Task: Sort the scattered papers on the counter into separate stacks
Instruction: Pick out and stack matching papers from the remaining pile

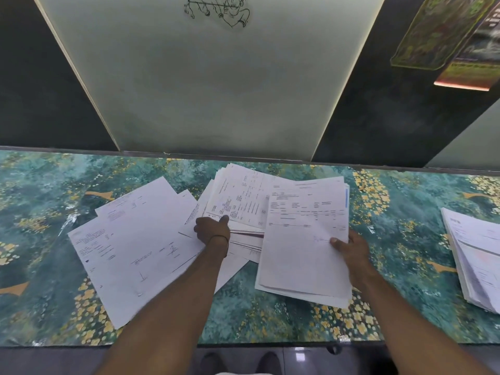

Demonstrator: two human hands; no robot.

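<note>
White papers [140, 239], teal floral counter [270, 315]

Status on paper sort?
Left hand pinches a sheet of the fanned white printed pile. Right hand grips a white paper sheaf. Loose white sheets left, neat white stack far right.

Teal floral counter [270, 315]: loose sheets [130, 247] left, fanned pile [243, 196] centre, bundle [303, 253] overlapping it, neat stack [476, 255] far right.

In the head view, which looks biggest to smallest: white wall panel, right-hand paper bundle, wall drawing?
1. white wall panel
2. paper bundle gripped by the right hand, though it is nearer the camera
3. wall drawing
</note>
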